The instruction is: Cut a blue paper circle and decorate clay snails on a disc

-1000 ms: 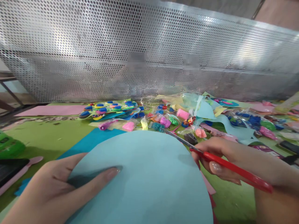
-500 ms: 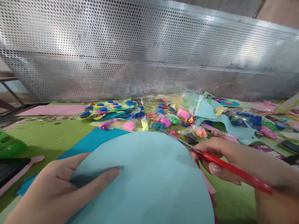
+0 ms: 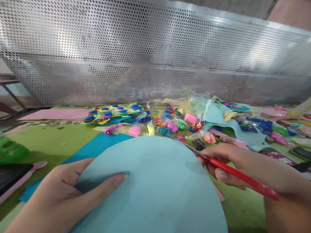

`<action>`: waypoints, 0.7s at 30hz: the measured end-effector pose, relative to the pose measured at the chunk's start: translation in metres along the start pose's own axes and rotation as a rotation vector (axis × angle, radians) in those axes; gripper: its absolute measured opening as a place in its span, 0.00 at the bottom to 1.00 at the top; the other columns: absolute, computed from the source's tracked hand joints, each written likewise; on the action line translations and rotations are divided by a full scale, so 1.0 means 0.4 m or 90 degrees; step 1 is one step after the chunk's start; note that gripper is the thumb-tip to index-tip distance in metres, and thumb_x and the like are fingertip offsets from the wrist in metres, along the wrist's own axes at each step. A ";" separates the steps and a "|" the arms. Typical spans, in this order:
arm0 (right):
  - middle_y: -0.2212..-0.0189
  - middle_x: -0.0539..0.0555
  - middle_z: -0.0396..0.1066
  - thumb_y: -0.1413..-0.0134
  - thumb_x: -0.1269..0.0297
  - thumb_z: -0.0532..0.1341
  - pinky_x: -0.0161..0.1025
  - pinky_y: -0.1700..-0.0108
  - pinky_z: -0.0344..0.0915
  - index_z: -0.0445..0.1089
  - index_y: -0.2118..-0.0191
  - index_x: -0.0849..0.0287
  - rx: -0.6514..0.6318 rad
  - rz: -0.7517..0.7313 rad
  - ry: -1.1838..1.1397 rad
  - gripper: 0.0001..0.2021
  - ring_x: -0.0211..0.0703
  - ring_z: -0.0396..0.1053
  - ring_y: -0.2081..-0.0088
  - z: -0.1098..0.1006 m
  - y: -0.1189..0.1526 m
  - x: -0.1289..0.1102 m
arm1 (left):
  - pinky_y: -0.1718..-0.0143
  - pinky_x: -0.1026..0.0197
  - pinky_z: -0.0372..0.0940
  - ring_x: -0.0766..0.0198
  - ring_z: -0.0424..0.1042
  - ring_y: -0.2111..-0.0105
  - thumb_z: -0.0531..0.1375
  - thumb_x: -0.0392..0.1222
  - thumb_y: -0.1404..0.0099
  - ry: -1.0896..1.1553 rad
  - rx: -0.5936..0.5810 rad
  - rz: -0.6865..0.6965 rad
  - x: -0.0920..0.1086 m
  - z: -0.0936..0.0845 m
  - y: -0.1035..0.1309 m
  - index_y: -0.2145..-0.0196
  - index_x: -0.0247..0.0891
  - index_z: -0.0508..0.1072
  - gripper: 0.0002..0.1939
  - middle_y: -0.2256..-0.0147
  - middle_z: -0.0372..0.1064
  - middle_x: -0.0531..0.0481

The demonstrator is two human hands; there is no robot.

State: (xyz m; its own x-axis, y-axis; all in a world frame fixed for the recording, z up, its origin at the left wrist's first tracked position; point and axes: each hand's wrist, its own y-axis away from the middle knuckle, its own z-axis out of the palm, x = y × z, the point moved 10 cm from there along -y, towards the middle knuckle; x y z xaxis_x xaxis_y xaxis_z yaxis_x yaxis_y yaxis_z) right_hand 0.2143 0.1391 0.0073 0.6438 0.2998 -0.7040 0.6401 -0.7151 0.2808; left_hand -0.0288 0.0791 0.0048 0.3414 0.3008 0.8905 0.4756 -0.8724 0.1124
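Left hand [image 3: 60,197] pinches blue paper [image 3: 155,184] at lower centre of frame, thumb on top; right hand [image 3: 243,168] grips red scissors [image 3: 233,174], blades at paper's right edge, above green desk [image 3: 48,142]

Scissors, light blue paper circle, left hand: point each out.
scissors [image 3: 239,178], head view, on the red handle.
light blue paper circle [image 3: 160,181], head view, on its bare middle.
left hand [image 3: 65,194], head view, on the back of the hand.

Your light blue paper disc [image 3: 155,184]: matt, smooth sheet. Your scissors [image 3: 225,170]: glossy red plastic handles, thin bright metal blades. Behind the disc, clay packets [image 3: 170,124]: clear, shiny plastic film. Behind those, screen [image 3: 155,55]: perforated metal, dull silver sheen. Under the disc, table cover [image 3: 48,142]: matt green.
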 end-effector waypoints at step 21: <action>0.68 0.53 0.70 0.49 0.52 0.54 0.35 0.69 0.62 0.69 0.67 0.58 0.000 0.038 0.075 0.15 0.43 0.67 0.69 -0.011 0.009 0.037 | 0.86 0.66 0.66 0.62 0.71 0.84 0.65 0.48 0.64 -0.022 -0.020 0.019 0.017 -0.001 -0.004 0.81 0.46 0.72 0.10 0.84 0.72 0.62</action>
State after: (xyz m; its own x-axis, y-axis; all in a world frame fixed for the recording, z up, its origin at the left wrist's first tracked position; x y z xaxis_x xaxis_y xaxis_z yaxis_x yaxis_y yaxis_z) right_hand 0.2280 0.1436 0.0008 0.7257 0.3290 -0.6043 0.5991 -0.7340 0.3198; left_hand -0.0276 0.0825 0.0110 0.3833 0.2873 0.8778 0.4396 -0.8926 0.1002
